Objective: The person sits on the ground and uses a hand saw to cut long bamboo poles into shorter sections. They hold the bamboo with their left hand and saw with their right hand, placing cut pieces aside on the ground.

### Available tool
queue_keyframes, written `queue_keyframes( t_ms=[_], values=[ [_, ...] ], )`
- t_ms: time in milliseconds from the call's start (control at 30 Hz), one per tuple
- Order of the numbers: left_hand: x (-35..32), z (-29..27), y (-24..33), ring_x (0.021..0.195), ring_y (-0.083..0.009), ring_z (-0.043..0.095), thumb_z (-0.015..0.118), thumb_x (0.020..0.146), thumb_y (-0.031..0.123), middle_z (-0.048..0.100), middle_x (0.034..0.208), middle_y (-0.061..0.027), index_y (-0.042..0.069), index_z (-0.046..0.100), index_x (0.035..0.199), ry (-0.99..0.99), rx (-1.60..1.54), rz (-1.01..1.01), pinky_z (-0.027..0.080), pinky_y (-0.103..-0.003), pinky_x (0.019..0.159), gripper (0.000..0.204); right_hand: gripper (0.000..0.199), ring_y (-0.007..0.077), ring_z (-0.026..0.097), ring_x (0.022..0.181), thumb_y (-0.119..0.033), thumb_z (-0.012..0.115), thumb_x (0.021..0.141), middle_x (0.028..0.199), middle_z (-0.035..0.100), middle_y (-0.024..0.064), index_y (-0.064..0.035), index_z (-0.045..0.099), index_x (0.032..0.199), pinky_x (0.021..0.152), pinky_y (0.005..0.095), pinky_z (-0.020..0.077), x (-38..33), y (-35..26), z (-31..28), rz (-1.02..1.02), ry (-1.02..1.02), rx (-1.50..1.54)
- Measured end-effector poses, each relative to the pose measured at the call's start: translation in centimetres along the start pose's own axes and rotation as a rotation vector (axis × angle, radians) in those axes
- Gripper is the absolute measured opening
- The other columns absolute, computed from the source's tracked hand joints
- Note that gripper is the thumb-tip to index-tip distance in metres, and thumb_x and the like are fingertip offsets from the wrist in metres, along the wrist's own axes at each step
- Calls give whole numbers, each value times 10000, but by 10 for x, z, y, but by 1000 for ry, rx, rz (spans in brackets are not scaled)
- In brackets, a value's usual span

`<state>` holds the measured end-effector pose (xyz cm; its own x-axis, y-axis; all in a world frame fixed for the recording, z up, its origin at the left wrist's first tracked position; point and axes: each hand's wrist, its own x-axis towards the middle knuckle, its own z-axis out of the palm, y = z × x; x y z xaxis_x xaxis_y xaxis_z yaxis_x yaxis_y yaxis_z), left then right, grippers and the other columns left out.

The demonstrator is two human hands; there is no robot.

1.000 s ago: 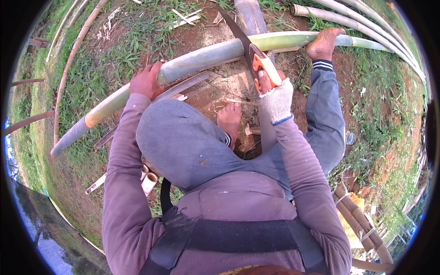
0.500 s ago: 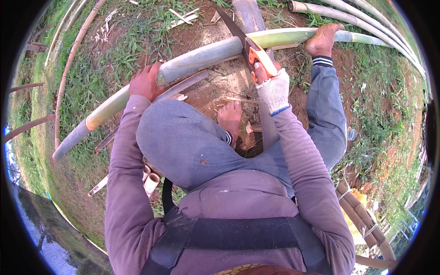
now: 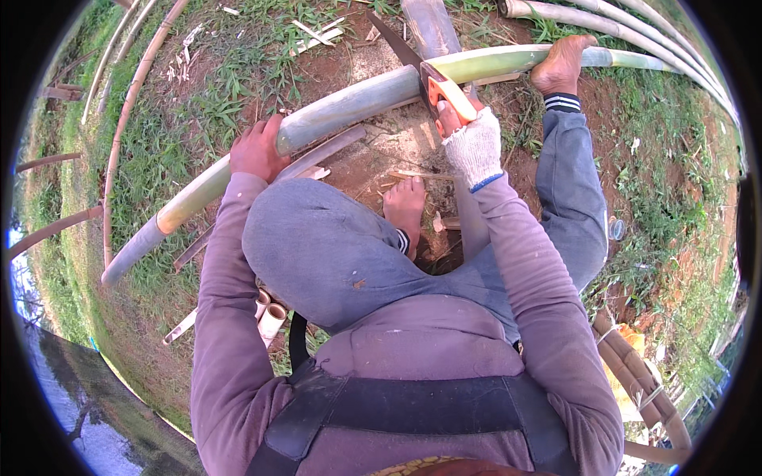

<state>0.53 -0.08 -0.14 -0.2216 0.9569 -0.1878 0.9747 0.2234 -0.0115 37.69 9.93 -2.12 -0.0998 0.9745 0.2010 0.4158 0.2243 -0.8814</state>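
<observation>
The bamboo pole (image 3: 349,109) runs from the left of the frame, through the upper middle, to the upper right, with the saw (image 3: 406,52) lying across it just above centre. It looks stiff and probably moderately light for its length, being likely hollow; its smooth round skin could slip or roll, and a sawn edge may splinter. A good hold seems to be from above, well left of the blade, where the left hand (image 3: 259,149) curls its fingers over it; how tightly, I cannot tell. The right hand (image 3: 473,143), in a pale glove, has its fingers closed around the saw's orange handle. Farther out, the right foot (image 3: 562,65) rests on the pole at upper right, near other poles (image 3: 556,15), and a thick post (image 3: 429,20) passes beneath at top centre.
</observation>
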Motion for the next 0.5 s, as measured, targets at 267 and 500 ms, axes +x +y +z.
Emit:
queue_keyframes(
  t_ms=[267, 500],
  values=[
    [-13, 12, -10, 1249, -352, 661, 885, 755, 264, 676, 1331, -101, 210, 521, 1464, 42, 17, -17, 532, -513, 1055, 799, 179, 253, 694, 701, -152, 730, 1010, 863, 697, 133, 18, 707, 1063, 626, 386, 524, -189, -23, -133, 179, -100, -43],
    [-2, 9, -6, 1257, -381, 664, 903, 743, 245, 685, 1337, -115, 209, 531, 1411, 42, -22, 20, 535, -539, 1050, 765, 257, 164, 678, 659, -222, 764, 1019, 779, 713, 81, 23, 685, 1023, 620, 331, 538, -19, -2, -6, 46, -26, -41]
  ],
)
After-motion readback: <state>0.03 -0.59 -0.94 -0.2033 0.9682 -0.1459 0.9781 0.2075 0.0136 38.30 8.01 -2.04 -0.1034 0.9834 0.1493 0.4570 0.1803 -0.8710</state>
